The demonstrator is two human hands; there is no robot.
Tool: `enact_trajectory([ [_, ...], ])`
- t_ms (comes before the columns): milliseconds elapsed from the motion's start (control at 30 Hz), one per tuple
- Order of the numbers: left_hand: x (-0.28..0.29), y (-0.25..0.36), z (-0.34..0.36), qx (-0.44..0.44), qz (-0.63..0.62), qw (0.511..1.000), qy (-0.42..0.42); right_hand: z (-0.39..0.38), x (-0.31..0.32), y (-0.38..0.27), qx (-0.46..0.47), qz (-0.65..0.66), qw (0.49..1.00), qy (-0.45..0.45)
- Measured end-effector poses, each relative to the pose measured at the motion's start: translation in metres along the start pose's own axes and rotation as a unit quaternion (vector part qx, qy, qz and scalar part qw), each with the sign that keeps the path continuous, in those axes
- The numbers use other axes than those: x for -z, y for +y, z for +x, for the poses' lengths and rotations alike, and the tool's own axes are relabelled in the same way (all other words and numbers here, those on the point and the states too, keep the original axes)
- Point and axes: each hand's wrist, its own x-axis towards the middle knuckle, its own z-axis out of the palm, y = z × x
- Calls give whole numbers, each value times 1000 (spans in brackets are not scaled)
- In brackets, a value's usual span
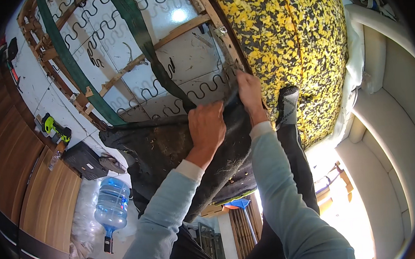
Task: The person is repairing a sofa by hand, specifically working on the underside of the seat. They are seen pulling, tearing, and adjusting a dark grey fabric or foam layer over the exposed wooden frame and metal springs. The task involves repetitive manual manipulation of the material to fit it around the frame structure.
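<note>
In front of me is a wooden furniture frame [181,31] with zigzag springs [208,87] and dark green webbing straps [62,53]. Black fabric [170,141] hangs over its near side, dusty and worn, with a pale brown patch. My left hand [208,127] is closed on the fabric's upper edge, near the lower end of the middle strap. To the right and slightly farther away, my right hand [250,90] grips the fabric's corner against the frame's right rail. The fingertips of both hands are partly hidden.
A block of yellow and black speckled foam [303,50] stands along the right, with a shoe [288,105] beside it. At the left lie a green power drill [56,129] and a black case [85,159]. Nearer are a blue water bottle [111,203] and a wooden cabinet [48,188]. A pale sofa [365,176] fills the far right.
</note>
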Motion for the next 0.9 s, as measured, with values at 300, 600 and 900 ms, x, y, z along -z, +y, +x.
enact_trajectory([
  [300,-21,-21,-81,-63,14,993,-99,-136,17,70,-164,-218,959,76],
  [600,-47,-60,-160,-77,7,997,-29,-172,-204,-180,287,-90,910,-287],
  [900,139,-259,-202,307,-373,866,129,-217,-391,-135,241,-445,819,-269],
])
